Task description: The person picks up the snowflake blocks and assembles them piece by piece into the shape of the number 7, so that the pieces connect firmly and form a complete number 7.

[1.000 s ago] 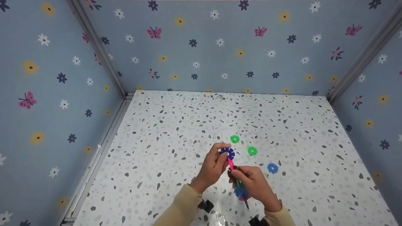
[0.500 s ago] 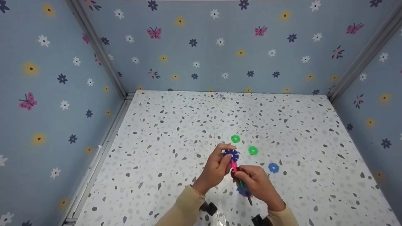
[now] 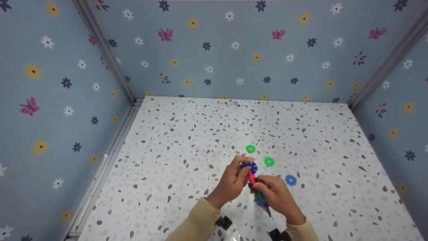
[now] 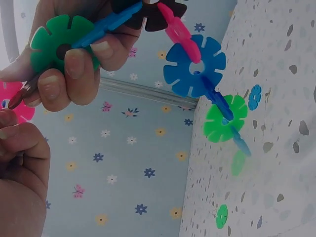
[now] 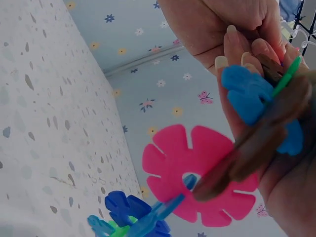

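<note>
My left hand (image 3: 230, 182) pinches a dark blue notched plastic disc (image 3: 250, 167), one of several flower-shaped interlocking discs joined into a chain. A pink disc (image 3: 252, 178), seen edge-on, slots into it and runs to my right hand (image 3: 277, 195), which grips the chain between thumb and fingers. In the left wrist view, fingers hold a green disc (image 4: 47, 49); beyond it hang pink, blue (image 4: 180, 79) and light green (image 4: 217, 126) discs. A large pink disc (image 5: 168, 158) and a brown disc (image 5: 266, 133) show in the right wrist view. Fingers hide part of the joints.
Two loose green discs (image 3: 250, 149) and a blue disc (image 3: 291, 180) lie on the speckled white table (image 3: 187, 144), beyond and right of my hands. Patterned blue panels (image 3: 227, 50) enclose its back and sides. Clear plastic glints near the front edge.
Both hands have shifted slightly to the right, carrying the chain along; the left hand has also come down a little. The loose discs stay in place.
</note>
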The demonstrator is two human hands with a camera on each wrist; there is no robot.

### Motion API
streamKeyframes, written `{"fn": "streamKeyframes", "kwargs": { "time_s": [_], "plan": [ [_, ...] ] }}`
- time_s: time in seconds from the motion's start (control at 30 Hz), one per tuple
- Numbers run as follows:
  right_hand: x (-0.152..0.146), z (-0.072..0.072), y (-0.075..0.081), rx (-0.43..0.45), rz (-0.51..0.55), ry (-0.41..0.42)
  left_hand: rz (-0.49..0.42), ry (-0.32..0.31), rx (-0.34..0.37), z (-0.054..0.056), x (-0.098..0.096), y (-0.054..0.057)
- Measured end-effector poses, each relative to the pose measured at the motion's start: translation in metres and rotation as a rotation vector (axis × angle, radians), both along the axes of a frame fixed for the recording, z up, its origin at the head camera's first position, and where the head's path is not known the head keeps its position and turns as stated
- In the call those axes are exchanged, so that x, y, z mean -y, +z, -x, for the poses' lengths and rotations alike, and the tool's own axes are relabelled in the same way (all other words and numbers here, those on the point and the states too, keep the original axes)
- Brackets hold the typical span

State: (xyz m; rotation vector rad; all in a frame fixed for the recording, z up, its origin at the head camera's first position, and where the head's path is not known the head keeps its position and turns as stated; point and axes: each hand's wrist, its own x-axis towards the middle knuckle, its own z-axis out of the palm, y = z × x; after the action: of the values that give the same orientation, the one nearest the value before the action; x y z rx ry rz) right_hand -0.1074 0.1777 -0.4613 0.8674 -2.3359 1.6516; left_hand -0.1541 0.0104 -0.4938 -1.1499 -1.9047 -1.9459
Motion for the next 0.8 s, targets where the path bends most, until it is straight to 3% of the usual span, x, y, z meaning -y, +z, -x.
{"fn": "streamKeyframes", "kwargs": {
  "time_s": [0.13,0.37,0.57,0.67,0.8],
  "plan": [
    [-0.006,0.007,-0.015,-0.002,-0.004,0.006,0.001,0.005,0.006,0.001,-0.002,-0.001],
    [-0.013,0.015,-0.030,0.232,0.071,-0.003,0.039,0.007,0.111,0.007,-0.002,-0.001],
    [-0.016,0.014,-0.036,0.325,0.105,0.017,0.069,-0.010,0.220,0.010,-0.001,-0.008],
    [-0.020,0.014,-0.040,0.359,0.104,-0.006,0.049,-0.034,0.251,0.017,-0.002,-0.014],
    [-0.026,0.012,-0.046,0.421,0.108,-0.052,0.078,-0.024,0.272,0.038,-0.006,-0.029]
  ]
}}
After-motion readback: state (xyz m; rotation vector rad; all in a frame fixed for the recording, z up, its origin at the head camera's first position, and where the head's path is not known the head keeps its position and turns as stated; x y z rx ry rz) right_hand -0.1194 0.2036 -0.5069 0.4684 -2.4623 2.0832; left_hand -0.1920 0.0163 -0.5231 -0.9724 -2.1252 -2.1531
